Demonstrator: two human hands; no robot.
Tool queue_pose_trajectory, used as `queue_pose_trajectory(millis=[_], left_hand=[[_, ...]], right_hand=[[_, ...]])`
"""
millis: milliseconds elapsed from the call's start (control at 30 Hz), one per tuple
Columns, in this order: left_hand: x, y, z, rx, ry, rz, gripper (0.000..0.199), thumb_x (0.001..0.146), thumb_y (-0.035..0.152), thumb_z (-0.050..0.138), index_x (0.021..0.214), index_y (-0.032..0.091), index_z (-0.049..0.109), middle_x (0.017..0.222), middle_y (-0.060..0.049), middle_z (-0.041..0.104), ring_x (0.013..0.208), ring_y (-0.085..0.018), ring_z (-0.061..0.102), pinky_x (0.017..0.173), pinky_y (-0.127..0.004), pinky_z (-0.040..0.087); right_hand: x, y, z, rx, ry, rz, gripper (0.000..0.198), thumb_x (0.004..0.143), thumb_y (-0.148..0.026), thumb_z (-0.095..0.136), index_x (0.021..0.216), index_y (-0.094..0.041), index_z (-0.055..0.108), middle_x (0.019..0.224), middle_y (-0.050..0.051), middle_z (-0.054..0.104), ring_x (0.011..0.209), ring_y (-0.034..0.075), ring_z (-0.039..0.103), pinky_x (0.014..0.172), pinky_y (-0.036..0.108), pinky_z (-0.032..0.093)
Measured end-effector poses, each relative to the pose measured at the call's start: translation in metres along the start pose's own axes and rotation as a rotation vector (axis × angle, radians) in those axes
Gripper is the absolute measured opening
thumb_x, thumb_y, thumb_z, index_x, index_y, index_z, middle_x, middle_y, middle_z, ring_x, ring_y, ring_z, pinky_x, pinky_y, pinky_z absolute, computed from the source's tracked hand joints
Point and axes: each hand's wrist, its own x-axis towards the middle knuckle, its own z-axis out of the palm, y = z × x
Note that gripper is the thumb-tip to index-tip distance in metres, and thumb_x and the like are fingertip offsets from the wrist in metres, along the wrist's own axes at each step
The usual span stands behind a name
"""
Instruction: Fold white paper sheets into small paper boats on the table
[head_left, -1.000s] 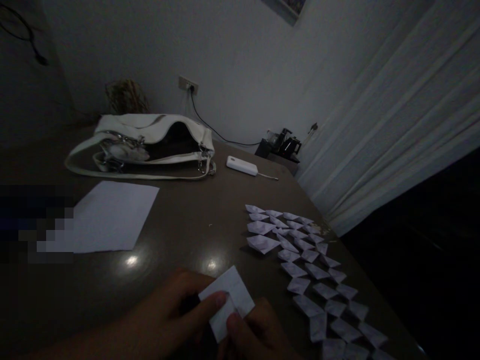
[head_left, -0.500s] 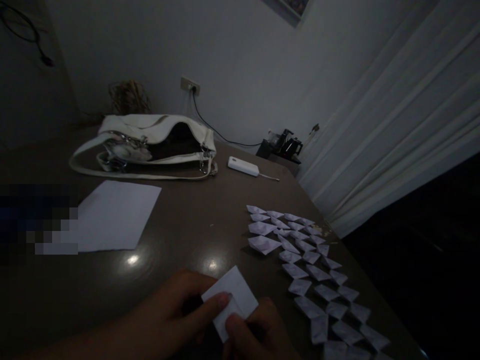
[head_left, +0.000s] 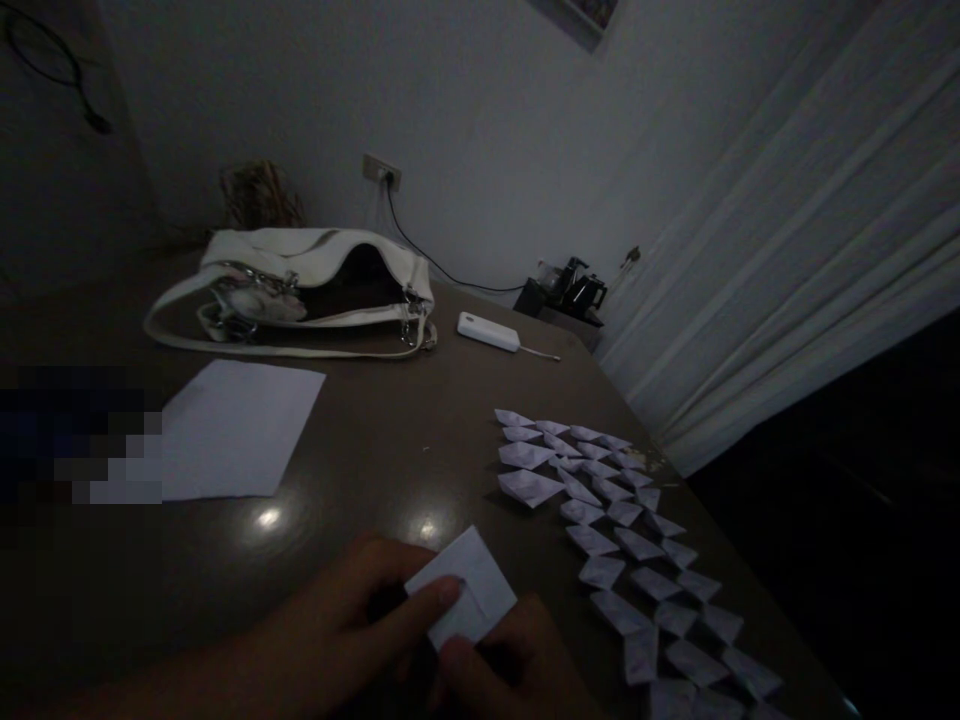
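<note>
Between my two hands is a small folded square of white paper (head_left: pixel 480 575), tilted so that one corner points away from me. My left hand (head_left: pixel 375 610) grips its left side, the thumb lying flat across the top face. My right hand (head_left: pixel 517 660) pinches the near right edge, thumb on top at the lower corner; the other fingers are mostly hidden beneath. To the right, several folded paper boats (head_left: pixel 637 545) stand in staggered rows along the table edge. A large white paper sheet (head_left: pixel 240 430) lies flat to the left.
At the back of the dark table (head_left: pixel 397 420) sits an open white handbag (head_left: pixel 315 250) with its strap spread forward. A white device with a short cable (head_left: pixel 487 332) lies right of it. Beyond the right edge hangs a white curtain (head_left: pixel 750 250). A blurred patch covers the far left.
My right thumb has slid slightly left and down along the paper's near corner. My left thumb has shifted a little. The paper stays held in both hands.
</note>
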Motion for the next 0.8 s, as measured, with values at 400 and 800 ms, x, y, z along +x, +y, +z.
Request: queue_pose_trajectory(millis=[400,800], left_hand=[[0.003,-0.002,0.000,0.012,-0.003,0.056,0.048,0.088,0.058,0.045,0.080,0.018,0.070,0.077,-0.003,0.067,0.079,-0.018,0.063,0.073,-0.023,0.049],[0.001,-0.003,0.003,-0.003,0.004,0.133,0.041,0.090,0.051,0.047,0.076,0.020,0.070,0.065,-0.001,0.064,0.069,-0.016,0.062,0.068,-0.021,0.047]], right_hand=[[0.002,-0.013,-0.003,0.181,-0.070,0.039,0.068,0.088,-0.070,0.039,0.058,-0.015,0.064,0.046,0.001,0.049,0.040,0.009,0.044,0.040,0.019,0.035],[-0.007,-0.024,-0.005,0.341,-0.003,0.276,0.066,0.083,-0.075,0.044,0.069,-0.014,0.067,0.054,0.004,0.059,0.045,0.010,0.052,0.045,0.021,0.039]])
